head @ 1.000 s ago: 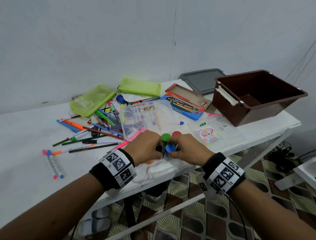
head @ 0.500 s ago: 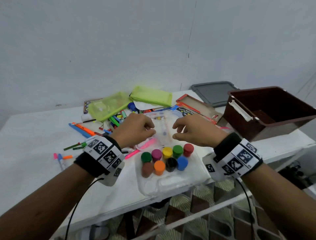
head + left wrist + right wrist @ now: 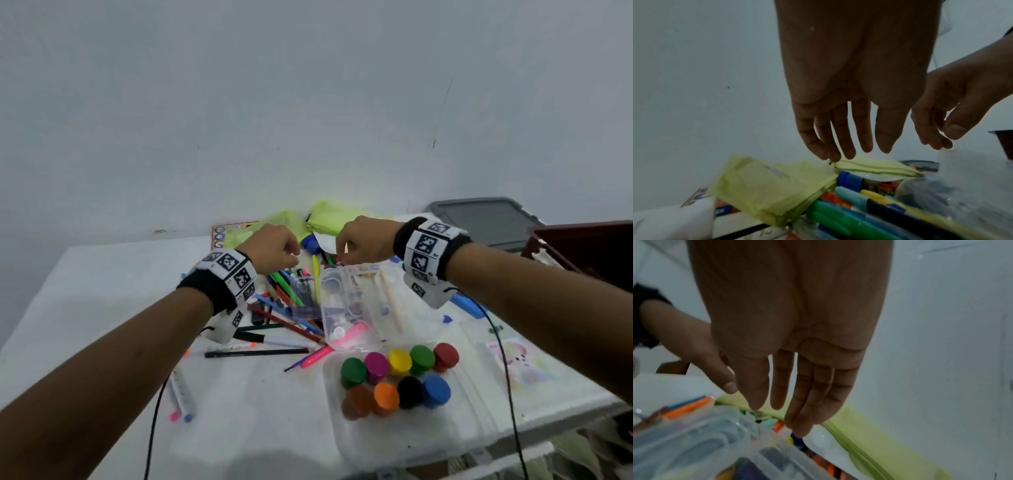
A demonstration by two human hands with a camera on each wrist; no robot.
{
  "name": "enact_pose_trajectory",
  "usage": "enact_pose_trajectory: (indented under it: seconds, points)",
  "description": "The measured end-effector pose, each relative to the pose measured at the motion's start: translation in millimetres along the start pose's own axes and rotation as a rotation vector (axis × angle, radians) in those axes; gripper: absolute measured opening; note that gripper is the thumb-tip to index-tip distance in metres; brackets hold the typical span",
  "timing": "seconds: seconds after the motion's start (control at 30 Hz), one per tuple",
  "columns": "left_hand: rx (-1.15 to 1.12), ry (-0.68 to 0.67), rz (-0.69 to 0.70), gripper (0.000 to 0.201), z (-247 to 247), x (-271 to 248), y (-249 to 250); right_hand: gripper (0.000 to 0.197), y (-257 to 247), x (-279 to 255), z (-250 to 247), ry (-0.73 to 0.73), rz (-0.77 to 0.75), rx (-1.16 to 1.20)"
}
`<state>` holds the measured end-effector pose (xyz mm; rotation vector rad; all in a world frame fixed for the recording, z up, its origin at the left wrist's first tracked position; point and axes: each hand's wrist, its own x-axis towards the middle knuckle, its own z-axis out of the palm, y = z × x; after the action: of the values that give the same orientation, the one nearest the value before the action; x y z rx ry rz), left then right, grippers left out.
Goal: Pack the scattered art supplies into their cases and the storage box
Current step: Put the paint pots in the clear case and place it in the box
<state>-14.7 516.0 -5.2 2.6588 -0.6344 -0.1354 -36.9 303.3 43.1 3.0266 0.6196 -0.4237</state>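
The task stood at an early stage. Nine paint pots (image 3: 399, 378) sat grouped in a clear tray (image 3: 390, 435) at the 5 o'clock part of the surface (image 3: 102, 294), which I judged to be the only supplies in a case. The brown storage box (image 3: 589, 250) at 3 o'clock showed only a corner, so its contents could not be told; its grey lid (image 3: 479, 219) lay apart at 2 o'clock. Pens and markers (image 3: 284, 308) lay scattered at the centre, two more pens (image 3: 181, 397) lay loose at 8 o'clock, and two yellow-green pouches (image 3: 329, 214) lay at 12 o'clock, apparently unfilled. A clear hinged case (image 3: 356, 301) stood open beside the pile. The left hand (image 3: 270, 248) and right hand (image 3: 363, 245) hovered over the far edge of that case. Remaining work, as judged: load the pens into the pouches and case, close them, and move everything to the box. The head view gave the whole layout but left the finger posture unclear, as the knuckles hid it. The left wrist view showed the left hand's fingers (image 3: 840, 139) straight, slightly spread, holding nothing, just above a pouch (image 3: 774, 191). The right wrist view showed the right hand's fingers (image 3: 803, 394) straight and nearly together, empty, their tips close over the case rim (image 3: 748, 423), whether touching could not be told.
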Motion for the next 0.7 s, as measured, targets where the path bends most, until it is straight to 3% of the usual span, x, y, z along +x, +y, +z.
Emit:
enact_pose_trajectory:
  seconds: [0.27,0.43,0.57,0.7]
  points:
    - [0.013,-0.064,-0.008,0.018,4,47,-16,0.027,-2,61,-7,-0.223,-0.113,-0.171]
    - [0.012,-0.091,-0.053,0.018,5,73,-18,0.037,-4,84,4,-0.41,-0.314,-0.302]
    - [0.014,-0.121,-0.104,0.019,13,90,-22,0.038,6,97,15,-0.407,-0.313,-0.282]
    - [0.038,-0.127,-0.148,0.033,22,102,-20,0.032,24,100,14,-0.285,-0.226,-0.142]
